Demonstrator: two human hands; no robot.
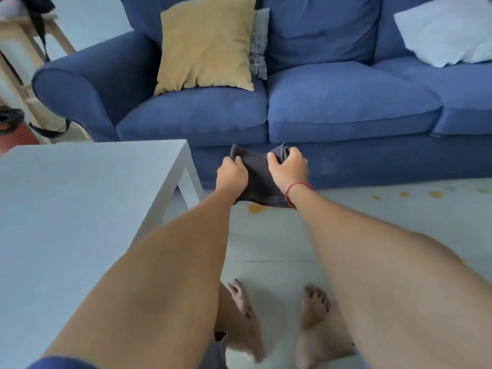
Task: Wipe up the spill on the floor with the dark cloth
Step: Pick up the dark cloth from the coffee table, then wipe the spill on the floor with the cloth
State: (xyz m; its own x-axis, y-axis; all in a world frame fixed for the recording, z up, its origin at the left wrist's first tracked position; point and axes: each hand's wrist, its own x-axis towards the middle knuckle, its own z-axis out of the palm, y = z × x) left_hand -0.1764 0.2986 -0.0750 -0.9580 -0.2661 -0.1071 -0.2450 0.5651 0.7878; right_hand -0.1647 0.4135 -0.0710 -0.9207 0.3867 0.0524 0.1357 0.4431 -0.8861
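Note:
Both hands hold a dark grey cloth (259,177) up in the air in front of the blue sofa. My left hand (231,173) pinches its left edge and my right hand (288,167), with a red string on the wrist, grips its bunched right side. The cloth hangs down between my wrists. Just below it an orange-yellow spill patch (256,208) lies on the pale floor, partly hidden by the cloth. Smaller orange drops (435,194) trail off to the right along the sofa's base.
A white low table (80,198) stands close on the left, its corner leg near the spill. The blue sofa (332,107) with a yellow cushion (206,45) and a white cushion (447,30) fills the back. My bare feet (314,307) stand on the floor below.

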